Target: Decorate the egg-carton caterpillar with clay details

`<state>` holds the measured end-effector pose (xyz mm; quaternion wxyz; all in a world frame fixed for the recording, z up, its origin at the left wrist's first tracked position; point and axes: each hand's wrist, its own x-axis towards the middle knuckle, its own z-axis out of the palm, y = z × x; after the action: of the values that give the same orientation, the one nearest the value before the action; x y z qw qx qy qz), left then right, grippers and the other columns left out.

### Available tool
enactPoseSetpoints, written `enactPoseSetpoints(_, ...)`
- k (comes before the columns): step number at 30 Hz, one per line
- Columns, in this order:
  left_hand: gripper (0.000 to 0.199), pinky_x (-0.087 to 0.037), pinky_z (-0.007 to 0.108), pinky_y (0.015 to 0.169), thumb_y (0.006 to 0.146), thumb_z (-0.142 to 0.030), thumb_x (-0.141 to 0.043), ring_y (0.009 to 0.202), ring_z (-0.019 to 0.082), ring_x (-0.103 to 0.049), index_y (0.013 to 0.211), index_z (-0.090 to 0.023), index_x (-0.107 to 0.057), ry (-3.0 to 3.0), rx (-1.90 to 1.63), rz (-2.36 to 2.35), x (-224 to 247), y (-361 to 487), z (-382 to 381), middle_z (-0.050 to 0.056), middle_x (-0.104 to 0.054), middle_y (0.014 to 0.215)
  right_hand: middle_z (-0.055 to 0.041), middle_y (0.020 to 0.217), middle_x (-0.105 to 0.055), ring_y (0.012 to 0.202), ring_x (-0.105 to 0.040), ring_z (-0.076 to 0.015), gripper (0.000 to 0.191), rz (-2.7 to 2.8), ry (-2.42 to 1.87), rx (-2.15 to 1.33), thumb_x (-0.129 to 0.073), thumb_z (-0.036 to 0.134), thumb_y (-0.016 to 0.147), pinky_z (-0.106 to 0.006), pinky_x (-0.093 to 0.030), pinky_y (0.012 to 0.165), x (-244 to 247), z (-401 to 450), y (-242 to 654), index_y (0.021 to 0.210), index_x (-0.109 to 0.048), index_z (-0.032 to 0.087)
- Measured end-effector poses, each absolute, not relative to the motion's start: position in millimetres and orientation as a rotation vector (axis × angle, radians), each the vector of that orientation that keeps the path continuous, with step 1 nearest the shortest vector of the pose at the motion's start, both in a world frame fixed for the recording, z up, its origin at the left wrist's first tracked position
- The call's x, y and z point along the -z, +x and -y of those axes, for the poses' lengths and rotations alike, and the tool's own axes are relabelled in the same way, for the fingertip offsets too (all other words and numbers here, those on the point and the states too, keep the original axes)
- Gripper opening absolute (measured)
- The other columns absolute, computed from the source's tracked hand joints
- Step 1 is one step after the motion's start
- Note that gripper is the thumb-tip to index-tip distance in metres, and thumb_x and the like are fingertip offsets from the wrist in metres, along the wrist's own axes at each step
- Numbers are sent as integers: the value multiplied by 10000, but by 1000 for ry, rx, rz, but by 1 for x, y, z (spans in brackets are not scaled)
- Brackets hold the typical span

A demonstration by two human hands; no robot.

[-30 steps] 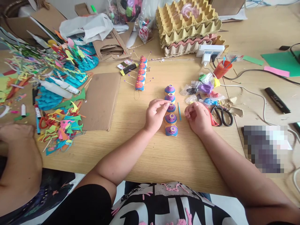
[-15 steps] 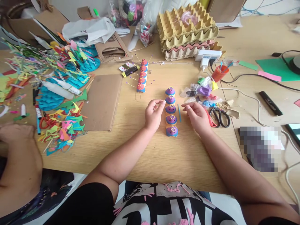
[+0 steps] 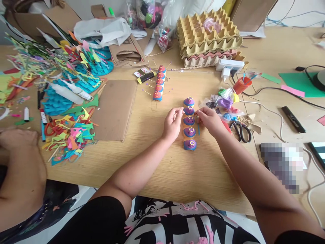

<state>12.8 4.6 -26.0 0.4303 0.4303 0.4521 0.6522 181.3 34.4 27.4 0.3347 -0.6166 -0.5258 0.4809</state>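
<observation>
A strip of egg-carton cups (image 3: 190,132), painted purple and blue with small faces and yellow rings on top, lies lengthwise before me. My left hand (image 3: 173,124) is at its left side by the second cup from the far end, thumb and fingers pinched. Across from it, my right hand (image 3: 210,121) pinches close to that same cup's right side. Whatever is between either hand's fingertips is too small to make out. A thin blue stick (image 3: 198,129) lies beside the strip, just under my right hand.
A finished-looking red and blue cup strip (image 3: 159,84) with pins stands farther back. Cardboard (image 3: 115,110) and paper scraps (image 3: 73,135) lie left. Scissors (image 3: 241,131), clay bags (image 3: 224,101) and an orange cup (image 3: 242,84) are right. Egg trays (image 3: 209,37) are stacked behind. Another person's arm (image 3: 22,162) rests at left.
My right hand has moved in toward the strip and slightly away from me, to the second cup. My left hand stays pinched beside the strip. The view has shifted slightly.
</observation>
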Motion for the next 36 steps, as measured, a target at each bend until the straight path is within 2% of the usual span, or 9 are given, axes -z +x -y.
enactPoseSetpoints(7,487,-582,327,990,955,-660,-672,1040,186,-736,1129,-207,-712,1181,-1474,-1177,28,12,-2,89,-768,1088,21,565,-573,471,-449,-90,271,1101,-1458,-1494,-735,339,945,-227,-306,457,-21,-44,177,733,-616,219)
enactPoseSetpoints(13,551,-588,342,1005,898,-754,-679,1050,180,-733,1042,-224,-724,1167,-1507,-1104,21,13,2,80,-762,1112,40,633,-526,518,-445,-73,321,888,-1229,-1661,-855,366,806,-209,-249,427,-17,-42,179,744,-582,210)
enactPoseSetpoints(17,523,-590,317,950,874,-746,-717,1046,177,-729,960,-230,-725,1097,-1534,-1121,16,12,4,64,-777,1055,41,670,-536,537,-478,-65,368,845,-1130,-1749,-901,378,748,-209,-271,433,-18,-39,183,742,-580,199)
enactPoseSetpoints(24,466,-547,253,817,768,-644,-882,800,109,-642,872,-214,-735,942,-1586,-1173,5,10,5,5,-719,851,50,651,-562,533,-533,-74,536,849,-1014,-1833,-1024,475,557,-202,-305,453,-18,-39,187,734,-604,193)
enactPoseSetpoints(29,444,-521,238,753,781,-598,-890,730,91,-593,780,-203,-686,870,-1621,-1179,2,9,4,-12,-676,786,49,626,-559,538,-524,-75,541,897,-953,-1864,-1014,523,581,-195,-312,468,-17,-38,186,740,-612,197)
enactPoseSetpoints(36,388,-527,247,751,868,-587,-811,755,103,-610,851,-209,-728,895,-1596,-1243,5,7,3,16,-736,853,25,652,-550,584,-531,-100,430,975,-907,-1891,-934,487,718,-213,-335,481,-15,-41,185,751,-610,208)
